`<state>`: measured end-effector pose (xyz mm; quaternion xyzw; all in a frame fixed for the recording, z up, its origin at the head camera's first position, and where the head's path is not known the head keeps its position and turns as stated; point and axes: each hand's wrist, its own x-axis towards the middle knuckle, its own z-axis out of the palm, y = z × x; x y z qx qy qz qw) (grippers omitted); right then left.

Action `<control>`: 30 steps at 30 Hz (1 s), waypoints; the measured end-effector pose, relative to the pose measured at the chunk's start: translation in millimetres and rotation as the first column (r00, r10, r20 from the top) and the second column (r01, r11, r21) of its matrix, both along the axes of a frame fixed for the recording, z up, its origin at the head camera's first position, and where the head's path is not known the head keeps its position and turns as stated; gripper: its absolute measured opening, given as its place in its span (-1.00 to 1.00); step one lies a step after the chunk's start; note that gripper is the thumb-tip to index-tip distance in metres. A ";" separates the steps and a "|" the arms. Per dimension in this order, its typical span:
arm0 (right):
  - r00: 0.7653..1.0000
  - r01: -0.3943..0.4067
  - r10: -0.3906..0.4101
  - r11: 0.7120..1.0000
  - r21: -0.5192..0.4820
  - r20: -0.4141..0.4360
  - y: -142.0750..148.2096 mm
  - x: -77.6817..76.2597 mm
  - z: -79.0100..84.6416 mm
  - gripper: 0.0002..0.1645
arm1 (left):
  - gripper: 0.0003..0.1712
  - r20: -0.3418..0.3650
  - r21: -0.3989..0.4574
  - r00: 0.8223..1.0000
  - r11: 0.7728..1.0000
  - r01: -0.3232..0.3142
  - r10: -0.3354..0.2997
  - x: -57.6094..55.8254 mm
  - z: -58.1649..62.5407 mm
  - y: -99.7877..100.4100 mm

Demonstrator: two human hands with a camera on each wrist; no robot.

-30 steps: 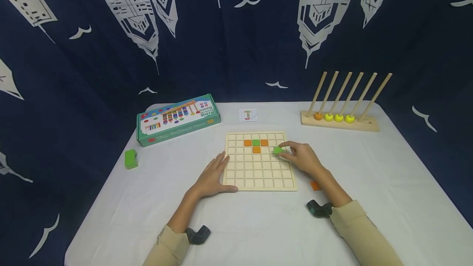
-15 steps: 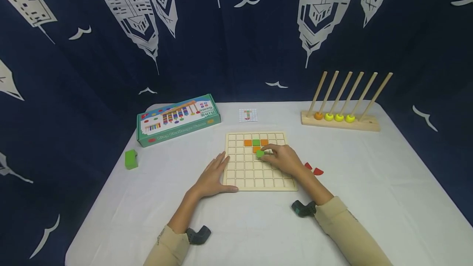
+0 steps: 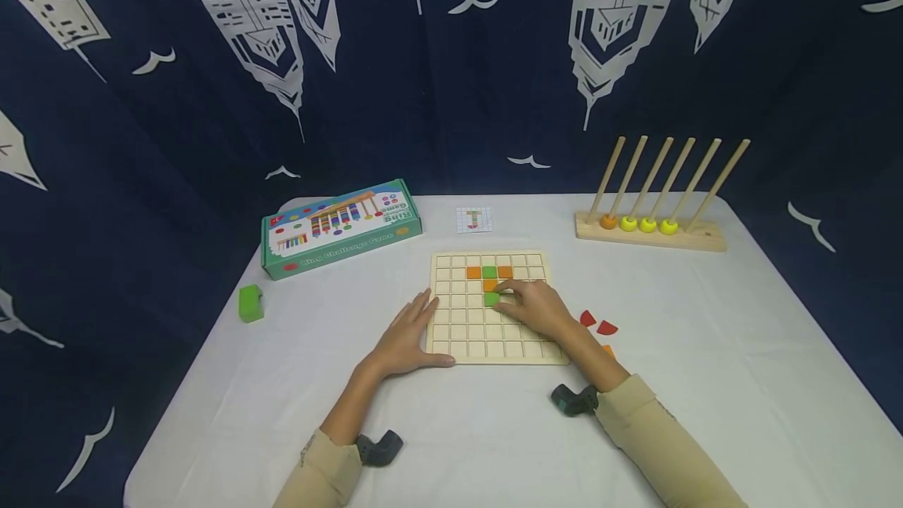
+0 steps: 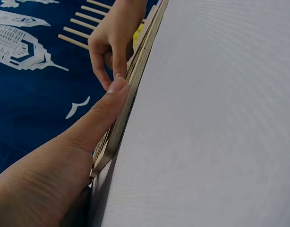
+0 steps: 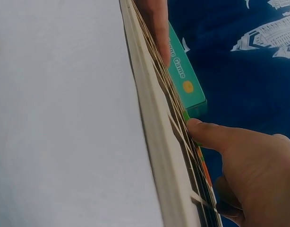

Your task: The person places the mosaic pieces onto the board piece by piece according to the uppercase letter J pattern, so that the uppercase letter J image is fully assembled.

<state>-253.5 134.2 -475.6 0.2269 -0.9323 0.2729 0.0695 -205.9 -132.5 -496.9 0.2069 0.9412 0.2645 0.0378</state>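
Note:
A wooden grid board (image 3: 466, 335) lies on the white table. In its upper rows sit orange tiles (image 3: 473, 273) and a green tile (image 3: 489, 272), with another orange tile (image 3: 490, 285) below them. Directly under that one, a green square tile (image 3: 491, 299) lies at its cell between the curved thumb and index finger of my right hand (image 3: 539, 306). Seen from the right wrist, the thumb (image 5: 201, 130) presses down at the tile. My left hand (image 3: 404, 339) rests spread along the board's left edge, its thumb (image 4: 105, 111) on the near corner.
Red wedge pieces (image 3: 607, 328) and an orange tile (image 3: 609, 350) lie beside the right forearm. Behind the board is a small pattern card (image 3: 473, 219). A green game box (image 3: 342, 230) and a green block (image 3: 250, 303) are at left; a pegged wooden stand (image 3: 649, 237) is back right.
My right hand has carried the green square tile leftward across the board and lowered it under the orange one. My left hand has stayed in place.

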 end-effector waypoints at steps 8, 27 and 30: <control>1.000 -0.007 0.007 1.000 0.001 0.018 -0.6 -0.5 -1.6 -0.60 | 0.34 -0.004 -0.009 1.000 1.000 -0.001 0.001 0.1 -0.7 -0.7; 0.998 0.064 -0.064 0.993 -0.102 0.005 88.2 24.5 8.1 -0.65 | 0.35 -0.020 0.008 1.000 1.000 0.015 -0.015 -1.7 -2.6 -0.2; 0.996 0.090 -0.090 0.991 -0.100 0.010 107.8 31.4 7.8 -0.66 | 0.35 -0.022 0.012 1.000 1.000 0.017 -0.017 -1.6 -2.4 -0.3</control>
